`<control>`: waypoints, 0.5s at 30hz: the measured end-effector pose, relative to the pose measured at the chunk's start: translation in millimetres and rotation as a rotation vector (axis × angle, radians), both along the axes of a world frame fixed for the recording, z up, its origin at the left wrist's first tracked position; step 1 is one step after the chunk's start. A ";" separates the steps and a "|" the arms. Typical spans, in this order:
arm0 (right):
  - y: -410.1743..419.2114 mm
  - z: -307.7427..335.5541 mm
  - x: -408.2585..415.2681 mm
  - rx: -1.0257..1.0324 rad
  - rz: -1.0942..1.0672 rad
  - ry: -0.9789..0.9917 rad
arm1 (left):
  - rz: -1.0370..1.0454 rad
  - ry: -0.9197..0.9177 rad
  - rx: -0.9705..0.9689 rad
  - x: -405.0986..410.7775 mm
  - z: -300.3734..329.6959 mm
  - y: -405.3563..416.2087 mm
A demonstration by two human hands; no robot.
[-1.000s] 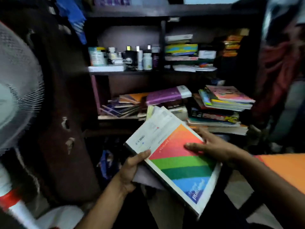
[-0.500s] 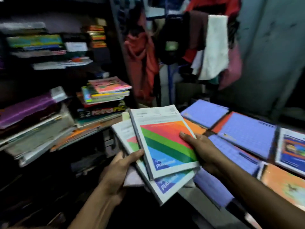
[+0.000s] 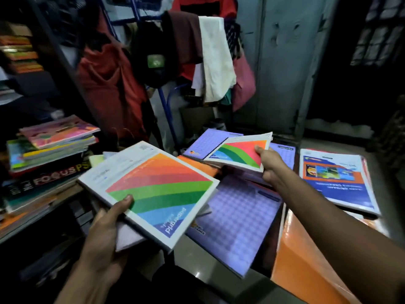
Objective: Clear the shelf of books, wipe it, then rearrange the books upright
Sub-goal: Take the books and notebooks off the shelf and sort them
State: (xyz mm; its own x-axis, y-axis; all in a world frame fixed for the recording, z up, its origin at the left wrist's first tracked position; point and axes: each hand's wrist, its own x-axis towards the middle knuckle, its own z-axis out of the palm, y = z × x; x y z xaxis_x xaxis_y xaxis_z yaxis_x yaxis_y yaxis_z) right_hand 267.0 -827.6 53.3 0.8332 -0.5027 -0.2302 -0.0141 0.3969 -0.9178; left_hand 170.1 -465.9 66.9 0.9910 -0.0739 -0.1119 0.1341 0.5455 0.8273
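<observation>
Since half a second ago the right hand (image 3: pixel 270 166) has carried one rainbow-striped white-bordered notebook (image 3: pixel 240 153) off the stack, fingers pinching its near corner, arm stretched over purple checked notebooks (image 3: pixel 236 218) on the counter (image 3: pixel 198 263). Left hand (image 3: pixel 105 235), thumb on top, grips the other rainbow-striped notebook (image 3: pixel 153 194), long axis running diagonally.

"FOCUS" reads on a black book spine (image 3: pixel 54 175); "papergrid" on the rainbow notebook (image 3: pixel 157 194).
</observation>
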 end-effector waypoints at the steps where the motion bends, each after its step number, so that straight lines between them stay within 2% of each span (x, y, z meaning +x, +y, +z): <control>1: -8.9 -0.6 -3.8 -0.017 -0.021 0.006 | -0.007 -0.014 0.011 2.8 -0.5 -3.9; 6: -87.1 -0.3 -63.3 -0.214 -0.124 0.038 | -0.103 -0.050 0.001 6.3 1.2 -42.7; 10: -161.4 -1.6 -119.1 -0.360 -0.259 0.147 | -0.210 -0.057 0.016 1.9 -2.1 -78.4; 12: -183.6 -9.0 -138.5 -0.505 -0.297 0.284 | -0.262 -0.052 0.053 -0.4 -3.2 -92.7; 15: -199.4 -21.3 -152.0 -0.748 -0.236 0.541 | -0.296 -0.038 0.108 0.2 -5.7 -100.9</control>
